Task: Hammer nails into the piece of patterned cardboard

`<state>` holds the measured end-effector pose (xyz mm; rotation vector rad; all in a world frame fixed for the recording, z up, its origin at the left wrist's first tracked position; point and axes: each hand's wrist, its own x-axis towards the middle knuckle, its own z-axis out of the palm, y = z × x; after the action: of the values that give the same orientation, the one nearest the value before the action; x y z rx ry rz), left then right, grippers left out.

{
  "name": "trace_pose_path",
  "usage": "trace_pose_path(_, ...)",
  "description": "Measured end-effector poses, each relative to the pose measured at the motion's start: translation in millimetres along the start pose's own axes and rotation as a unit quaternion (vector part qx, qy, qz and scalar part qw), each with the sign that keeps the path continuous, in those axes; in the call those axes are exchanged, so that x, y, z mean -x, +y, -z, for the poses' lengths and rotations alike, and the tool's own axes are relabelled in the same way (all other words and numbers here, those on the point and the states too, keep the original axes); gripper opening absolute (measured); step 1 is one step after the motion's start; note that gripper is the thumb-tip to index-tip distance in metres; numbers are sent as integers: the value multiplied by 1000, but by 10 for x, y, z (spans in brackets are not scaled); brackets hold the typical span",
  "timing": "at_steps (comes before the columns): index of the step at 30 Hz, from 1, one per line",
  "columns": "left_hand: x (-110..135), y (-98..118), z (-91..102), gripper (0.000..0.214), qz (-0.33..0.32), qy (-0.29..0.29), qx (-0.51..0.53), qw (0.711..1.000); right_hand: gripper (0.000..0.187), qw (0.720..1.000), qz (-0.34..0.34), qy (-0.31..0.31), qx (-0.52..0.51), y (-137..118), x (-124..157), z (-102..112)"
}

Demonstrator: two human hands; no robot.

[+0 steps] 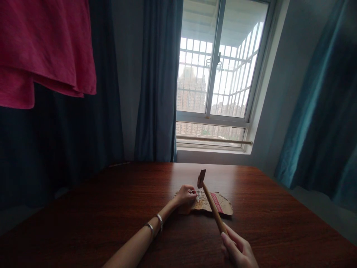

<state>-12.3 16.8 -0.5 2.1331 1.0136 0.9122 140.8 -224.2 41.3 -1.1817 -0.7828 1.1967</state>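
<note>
My right hand [238, 247] grips the lower end of a hammer's wooden handle. The hammer [213, 208] is raised at a slant, its dark head [201, 178] above the far side of a flat brown board [227, 208]. The board has a ragged edge, many small dark holes and a pink patterned band. A row of thin nails [199, 194] stands upright in it. My left hand [185, 195] rests at the board's left part, thumb and fingertips pinched on what looks like a nail beside that row. Fingers partly hide it. Two silver bangles [155, 225] circle the left wrist.
The board lies on a glossy reddish-brown wooden table [83, 219]. Behind the table are a barred window [214, 67] and a blue curtain [157, 82]. A pink cloth [47, 52] hangs at upper left, and another blue curtain [315, 111] hangs at right.
</note>
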Motion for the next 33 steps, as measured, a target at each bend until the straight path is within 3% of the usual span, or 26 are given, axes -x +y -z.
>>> trace_pose_path(4, -22, 47, 156, 29, 11, -54, 39, 998, 73, 1000, 6, 11, 7, -75, 48, 28)
trace_pose_path(9, -108, 262, 743, 37, -4, -86, 100, 991, 65, 995, 70, 47, 54, -33, 129, 70)
trace_pose_path(11, -131, 321, 1025, 35, 8, -35, 122, 992, 62, 990, 102, 47, 88, 9, 165, 46)
trace_pose_path(16, -21, 241, 1638, 31, 85, 200, 111, 970, 52, 958, 171, 3, 228, 183, 198, -162)
trace_pose_path(19, 136, 96, 1926, 30, 139, 277, 116, 944, 50, 918, 233, -34, 318, 329, 179, -370)
trace_pose_path(21, 239, 3, 2067, 29, 159, 299, 117, 934, 50, 894, 253, -54, 366, 410, 173, -529)
trace_pose_path(24, 344, -105, 2174, 28, 183, 299, 98, 931, 50, 865, 254, -66, 427, 468, 194, -779)
trace_pose_path(27, 373, -160, 2160, 27, 194, 292, 78, 933, 50, 841, 262, -70, 469, 468, 231, -1020)
trace_pose_path(33, 299, -60, 1821, 27, 166, 229, 38, 958, 44, 796, 274, -107, 529, 559, 197, -1411)
